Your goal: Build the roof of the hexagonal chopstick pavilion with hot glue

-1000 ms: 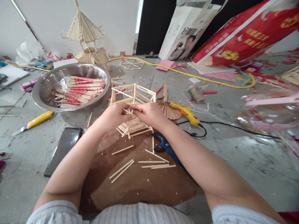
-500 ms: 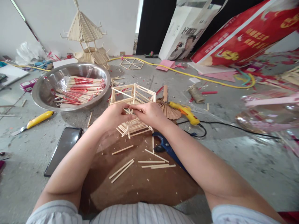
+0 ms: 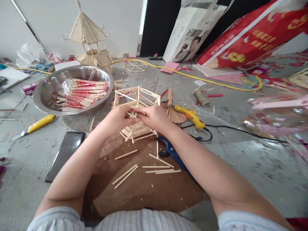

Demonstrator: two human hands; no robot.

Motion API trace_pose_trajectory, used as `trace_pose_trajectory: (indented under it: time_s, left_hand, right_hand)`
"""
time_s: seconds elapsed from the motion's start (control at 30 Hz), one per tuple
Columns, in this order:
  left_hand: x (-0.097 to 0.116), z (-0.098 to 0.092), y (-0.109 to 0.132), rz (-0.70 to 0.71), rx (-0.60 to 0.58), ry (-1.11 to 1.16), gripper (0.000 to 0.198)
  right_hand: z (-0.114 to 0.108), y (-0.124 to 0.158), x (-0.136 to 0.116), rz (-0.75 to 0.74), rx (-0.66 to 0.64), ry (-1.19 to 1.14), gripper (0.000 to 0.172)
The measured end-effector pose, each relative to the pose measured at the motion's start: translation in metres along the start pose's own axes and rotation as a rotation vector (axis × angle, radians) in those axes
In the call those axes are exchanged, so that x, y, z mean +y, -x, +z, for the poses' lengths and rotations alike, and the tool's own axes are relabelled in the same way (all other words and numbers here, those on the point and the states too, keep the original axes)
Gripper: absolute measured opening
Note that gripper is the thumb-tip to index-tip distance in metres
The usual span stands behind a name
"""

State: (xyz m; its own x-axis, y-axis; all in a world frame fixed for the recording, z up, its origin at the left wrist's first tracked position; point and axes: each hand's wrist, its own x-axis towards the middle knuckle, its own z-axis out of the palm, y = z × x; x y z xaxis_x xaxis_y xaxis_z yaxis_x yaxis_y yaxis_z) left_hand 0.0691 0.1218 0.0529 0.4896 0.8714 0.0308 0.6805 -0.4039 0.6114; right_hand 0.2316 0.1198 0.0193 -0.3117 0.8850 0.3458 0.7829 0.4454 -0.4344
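A many-sided frame of thin wooden sticks (image 3: 137,132) stands on a brown board (image 3: 144,192) in front of me. Both hands meet at its near side, fingertips close together. My left hand (image 3: 120,118) is closed with thumb and fingers pinched at the stick frame. From the other side, my right hand (image 3: 152,117) pinches at the same near joint. Whether a small loose stick sits between the fingertips cannot be made out. Several cut sticks (image 3: 125,175) lie on the board below, and blue-handled cutters (image 3: 172,150) rest beneath my right forearm.
At the left are a steel bowl (image 3: 38,99) of wrapped chopsticks, a yellow utility knife (image 3: 40,123) and a phone (image 3: 64,157). A yellow glue gun (image 3: 192,117) with a black cord lies right of the frame. Behind stands a stick pagoda (image 3: 86,30).
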Motion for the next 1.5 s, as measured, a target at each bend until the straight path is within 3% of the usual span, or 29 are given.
trace_pose_trajectory:
  time_s: [1.5]
  left_hand:
    - [-0.0008,0.0001,-0.0006,-0.007,-0.007,0.0,0.035]
  right_hand:
    - [0.0013,0.0,0.0013,-0.017,0.014,0.001,0.03]
